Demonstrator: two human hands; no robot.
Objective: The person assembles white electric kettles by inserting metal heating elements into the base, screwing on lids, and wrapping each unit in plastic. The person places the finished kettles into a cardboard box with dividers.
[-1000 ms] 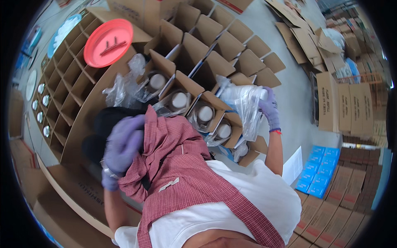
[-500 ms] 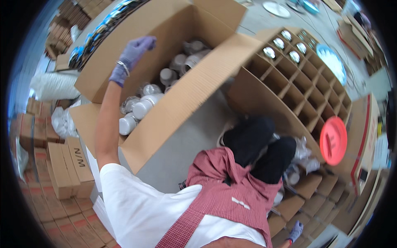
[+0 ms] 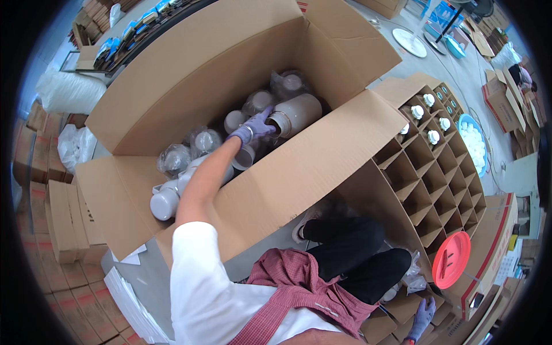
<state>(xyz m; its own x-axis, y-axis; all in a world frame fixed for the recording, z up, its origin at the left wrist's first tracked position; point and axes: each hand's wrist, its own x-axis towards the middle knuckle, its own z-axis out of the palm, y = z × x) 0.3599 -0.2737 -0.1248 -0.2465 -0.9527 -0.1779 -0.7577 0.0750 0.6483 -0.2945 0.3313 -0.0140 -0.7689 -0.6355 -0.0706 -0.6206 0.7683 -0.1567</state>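
Nearest, just off the red checked apron (image 3: 310,299), the right hand (image 3: 424,318) hangs beside cardboard cells (image 3: 397,310), fingers loosely parted, nothing visible in it. Farther out, the left hand (image 3: 256,126), raised above the big open carton (image 3: 299,167) half a second ago, has come down inside to a pale grey flask (image 3: 302,112); I judge that reaching has become touching. Its arm stretches from a white sleeve (image 3: 198,247) across the carton's edge, fingers partly spread at the flask's uncapped mouth; I cannot tell whether they grip it. The flask lies tilted, mouth toward the hand, among other flasks (image 3: 236,121). Beyond, a divided box (image 3: 391,207) holds several white-topped pieces (image 3: 417,112); past it sits a blue basin (image 3: 485,158).
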